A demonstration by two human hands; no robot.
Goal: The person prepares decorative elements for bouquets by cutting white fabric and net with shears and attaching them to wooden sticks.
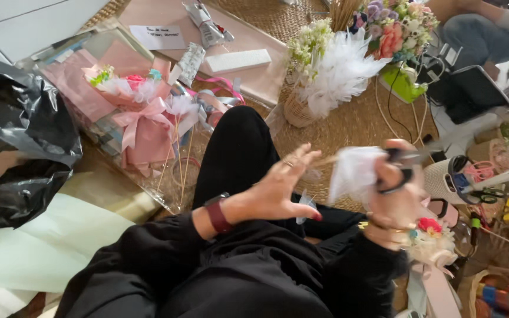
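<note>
The left hand (281,188) is spread open, fingers splayed, holding nothing; the right hand (397,188) grips black-handled scissors (405,162) beside a white feather tuft (354,172).

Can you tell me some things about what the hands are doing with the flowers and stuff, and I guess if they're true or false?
1. The right hand holds black-handled scissors. True.
2. The left hand is closed in a fist. False: its fingers are spread open.
3. A pink bouquet with a ribbon bow lies to the left of the hands. True.
4. The left wrist is bare. False: it wears a dark red wristband.
5. White feathery material sits by the right hand. True.
6. The basket of white feathers is in the left hand. False: it stands on the woven mat.
</note>
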